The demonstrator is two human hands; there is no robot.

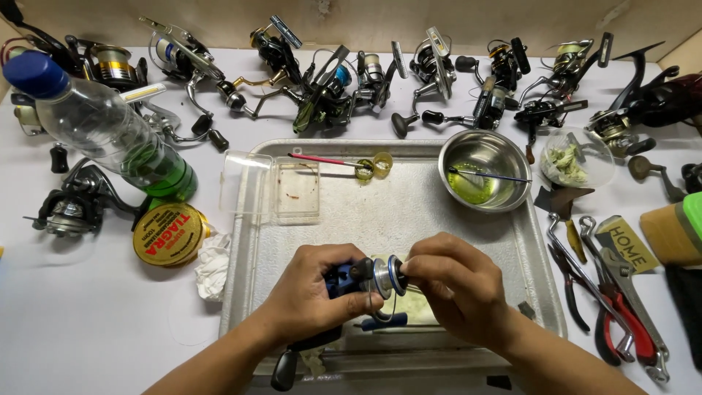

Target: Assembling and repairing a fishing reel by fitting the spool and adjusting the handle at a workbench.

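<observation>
Surface [88, 322] of pale white fills the view and carries everything else. Largest on it is a metal tray [468, 241], lying at the centre, its near rim at six o'clock. At ten o'clock from the tray's centre a clear plastic bottle [102, 128] lies on its side, blue cap toward the far left, green liquid pooled at its lower end. Along twelve o'clock runs a row of spare fishing reels [380, 80], handles jutting every way. At three o'clock, off the tray, pliers and wrenches [614, 307] lie side by side. On the tray's one o'clock corner sits a steel bowl [484, 170] with greenish fluid and a thin stick across it; at eleven o'clock a clear plastic lid [270, 189] overlaps the rim.

Held above the tray's near half is a blue spinning reel [369, 278]. Its long axis runs roughly left to right, the silver spool facing three o'clock and the body toward nine o'clock.

Left hand [311, 296] comes in from seven o'clock, fingers curled and wrapped tight around the reel's blue body. Right hand [457, 289] enters from five o'clock, knuckles up, fingers bunched and pinching at the spool's front end.
</observation>
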